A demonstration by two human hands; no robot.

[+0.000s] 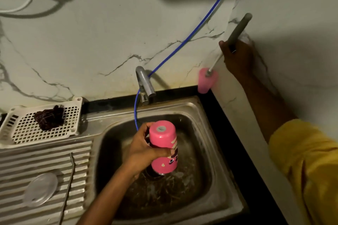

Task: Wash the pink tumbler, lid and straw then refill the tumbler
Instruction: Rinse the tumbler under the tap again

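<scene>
Left hand (140, 150): wrapping round the middle of the pink tumbler (163, 144), thumb lying across the front, fingers curling behind, gripping it firmly.
Pink tumbler: hanging upside down over the basin of the sink (210, 107), base facing up and tilting slightly away, mouth pointing down toward the drain (cartoon print showing on the near side).
Right hand (237, 56): reaching up to the corner of the wall (91, 42), fingers closing round the grey handle of a bottle brush (240, 27).
Bottle brush: slanting down and left from the fist, its pink sponge head (207, 80) hanging just above the back right corner of the sink, close against the wall.
Lid (41, 189): lying flat on the ribbed drainboard (36, 157), left of the basin, well apart from the tumbler; clear plastic.
Straw (68, 184): lying lengthwise on the drainboard just right of the lid, thin and dark, running toward the near edge.
Basket (69, 129): sitting at the back of the drainboard, white and perforated, holding a dark scrubber (50, 118).
Tap (145, 83): standing at the back rim, bending forward over the basin, a blue hose (192, 33) running down the wall past the spout and dropping behind the tumbler.
Sleeve (307, 160): covering the right arm, yellow, hanging near the dark worktop (237, 151) strip beside the sink.
Basin: glistening wet around the drain.
</scene>
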